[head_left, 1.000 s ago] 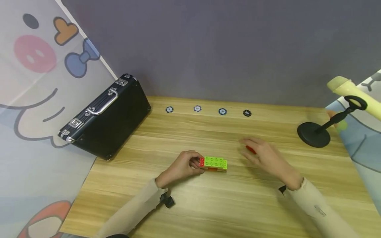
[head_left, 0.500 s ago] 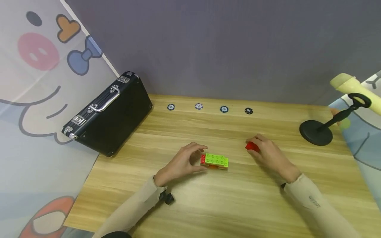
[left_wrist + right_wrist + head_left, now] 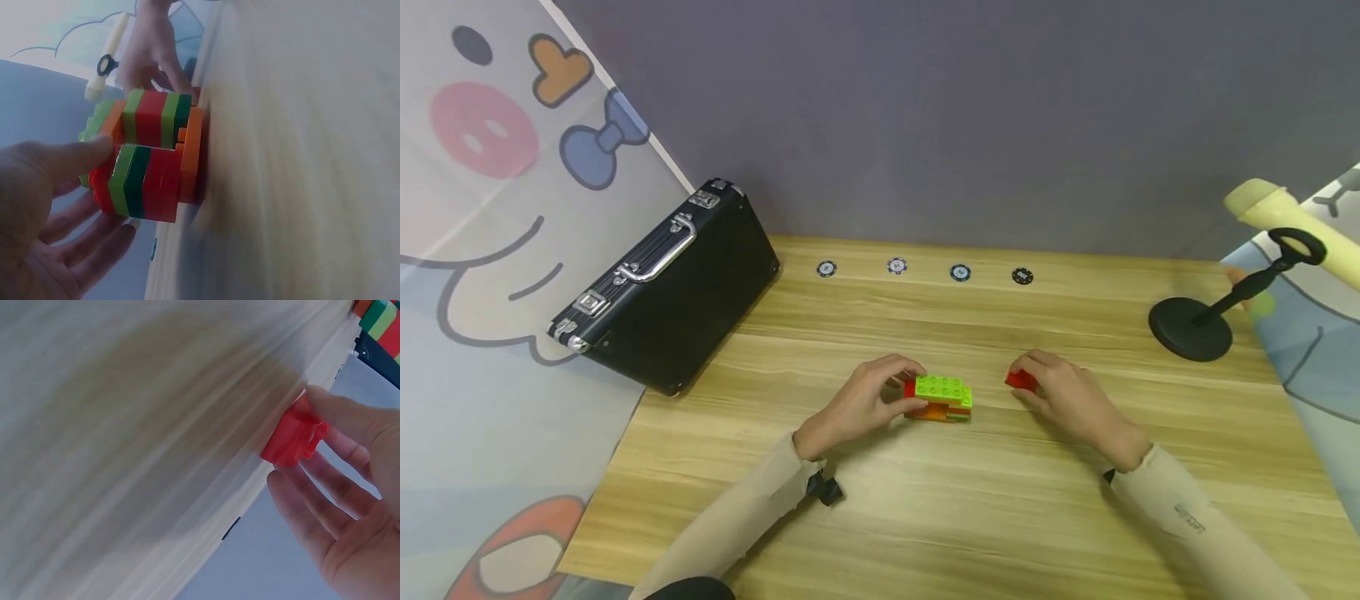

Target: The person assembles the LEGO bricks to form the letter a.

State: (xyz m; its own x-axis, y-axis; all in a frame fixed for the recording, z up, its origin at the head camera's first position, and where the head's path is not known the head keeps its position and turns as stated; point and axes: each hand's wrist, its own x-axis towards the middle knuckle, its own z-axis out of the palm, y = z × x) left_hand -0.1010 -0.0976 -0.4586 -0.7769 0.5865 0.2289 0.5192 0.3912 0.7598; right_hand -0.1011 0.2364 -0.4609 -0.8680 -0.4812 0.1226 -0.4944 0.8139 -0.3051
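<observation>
My left hand point(image 3: 863, 402) grips the left end of a structure of stacked toy building bricks point(image 3: 940, 389). In the left wrist view, my thumb lies on one side of the brick structure point(image 3: 161, 187) and my fingers on the other. Its top is lime green, with red, dark green and orange layers beneath. To its right, my right hand point(image 3: 1070, 400) pinches a single red toy brick point(image 3: 1019, 380) between thumb and fingers. The right wrist view shows this red brick point(image 3: 294, 434) close to the tabletop, studs turned towards the palm.
A black case point(image 3: 677, 292) with a metal handle stands at the left. Several poker chips, one of them a black chip point(image 3: 1022, 276), lie in a row along the back of the wooden table point(image 3: 1000, 517). A black stand point(image 3: 1191, 328) holds a pale yellow microphone point(image 3: 1292, 225) at the right.
My left hand released its hold, spread around the brick structure's end, and now grips it again; the structure has tipped, showing more of its front side. My right hand keeps the red brick, slightly shifted.
</observation>
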